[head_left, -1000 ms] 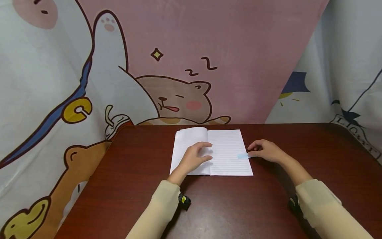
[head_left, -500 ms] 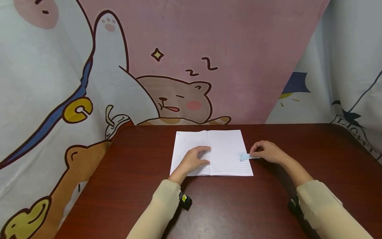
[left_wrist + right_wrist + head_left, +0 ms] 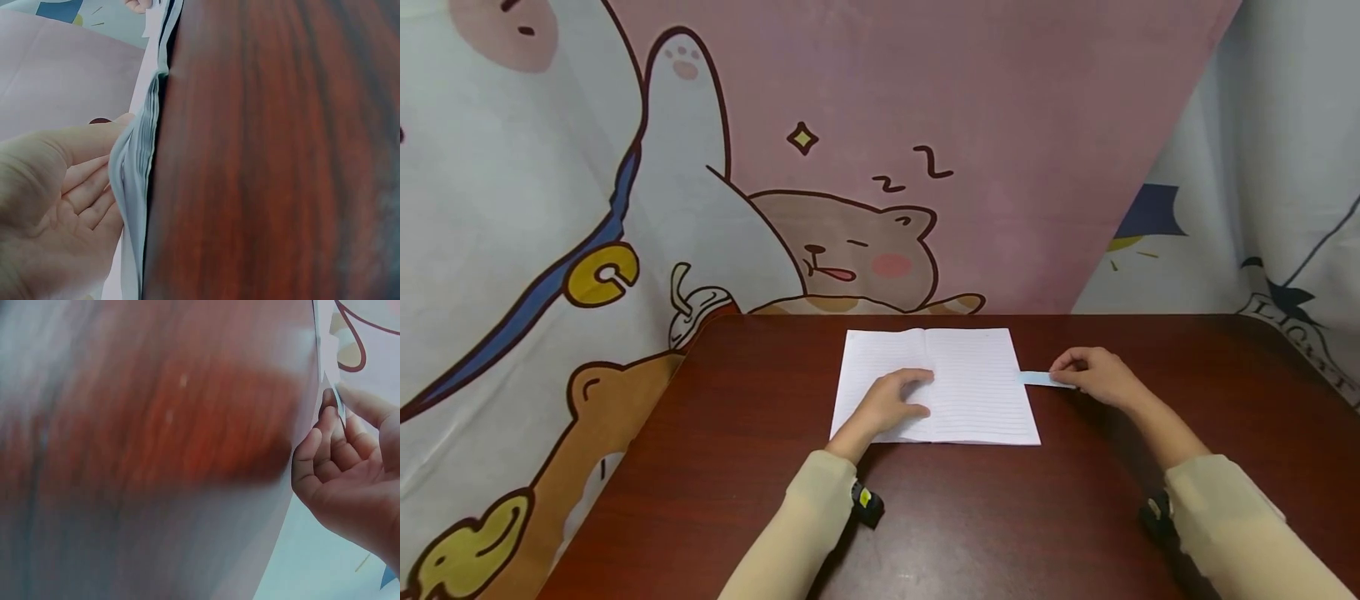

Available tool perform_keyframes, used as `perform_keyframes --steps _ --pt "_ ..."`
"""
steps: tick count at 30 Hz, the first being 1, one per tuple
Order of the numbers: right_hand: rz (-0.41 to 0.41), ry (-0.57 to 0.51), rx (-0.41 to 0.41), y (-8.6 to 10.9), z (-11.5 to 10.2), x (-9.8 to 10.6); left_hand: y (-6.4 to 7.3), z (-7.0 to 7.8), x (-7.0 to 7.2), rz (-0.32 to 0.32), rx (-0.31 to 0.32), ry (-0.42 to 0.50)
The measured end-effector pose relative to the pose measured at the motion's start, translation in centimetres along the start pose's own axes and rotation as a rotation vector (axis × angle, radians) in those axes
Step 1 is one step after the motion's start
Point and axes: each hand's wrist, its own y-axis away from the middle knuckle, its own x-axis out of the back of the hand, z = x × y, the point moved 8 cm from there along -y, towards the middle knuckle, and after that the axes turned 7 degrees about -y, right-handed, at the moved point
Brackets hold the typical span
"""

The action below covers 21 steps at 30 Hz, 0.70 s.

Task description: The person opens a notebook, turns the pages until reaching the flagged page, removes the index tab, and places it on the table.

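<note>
An open lined notebook lies flat on the dark wooden table, both ruled pages facing up. My left hand rests on its left page, thumb and fingers spread apart toward the fold. In the left wrist view, that hand lies along the notebook's page edges, which bulge slightly near the thumb. To the right of the notebook, my right hand pinches a pale blue paper strip between thumb and fingers. The strip's left end is right at the edge of the right page. In the right wrist view its far end shows beyond the fingertips.
The brown table runs back to a cartoon-printed curtain. More printed cloth hangs at the right. A small black wrist camera sits at my left sleeve.
My right hand has drawn the pale blue strip rightward, off the right page. The curled left page has come down flat. My left hand has stayed nearly in place.
</note>
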Motion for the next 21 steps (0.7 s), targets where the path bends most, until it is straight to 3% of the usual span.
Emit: perform_keyframes --steps 8,15,18,21 --pt "0.027 0.039 -0.033 0.2 1.6 1.3 0.0 -0.1 0.0 0.004 -0.004 -0.002" --pt "0.047 0.127 -0.028 0.6 1.7 1.9 0.1 0.1 0.2 -0.001 -0.018 -0.046" --pt "0.07 0.19 -0.042 1.0 1.6 2.6 0.4 0.4 0.8 -0.006 -0.039 -0.092" --pt "0.129 0.266 -0.06 1.4 1.1 3.7 0.7 0.3 2.3 0.007 -0.039 -0.164"
